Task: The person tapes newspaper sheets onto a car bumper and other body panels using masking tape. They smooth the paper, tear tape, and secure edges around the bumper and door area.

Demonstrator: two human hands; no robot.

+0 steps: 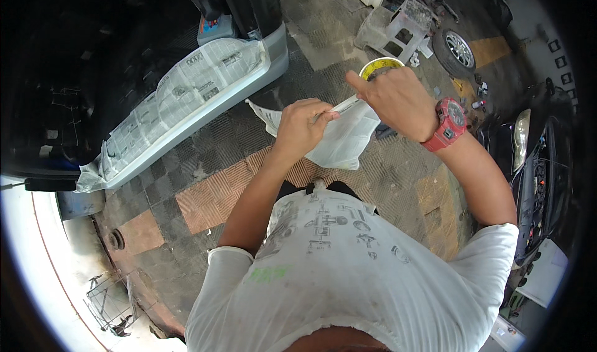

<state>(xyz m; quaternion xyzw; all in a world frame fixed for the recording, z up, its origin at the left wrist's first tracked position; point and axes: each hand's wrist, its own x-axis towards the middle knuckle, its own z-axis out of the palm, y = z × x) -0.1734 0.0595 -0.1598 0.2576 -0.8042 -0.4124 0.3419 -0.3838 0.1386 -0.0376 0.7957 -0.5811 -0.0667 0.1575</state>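
Observation:
In front of my chest hangs a loose sheet of newspaper [342, 142], its upper edge running between both hands. My left hand [301, 125] pinches that edge between thumb and fingers. With its fingers curled, my right hand [398, 100] grips a roll of masking tape [381, 61], pale outside with a yellow inner ring. A narrow white strip [347, 104] runs along the paper's edge from the roll side toward my left fingers. My right fingertips are partly hidden behind the hand. A red watch [449, 124] is on my right wrist.
A silver car sill or bumper [205, 112], covered with newspaper [186, 81], lies along the left. Far right are a grey plastic stool [401, 28] and a wheel [455, 50]. A dark car with exposed parts [538, 171] stands at right. Patterned tiles [205, 196] cover the floor.

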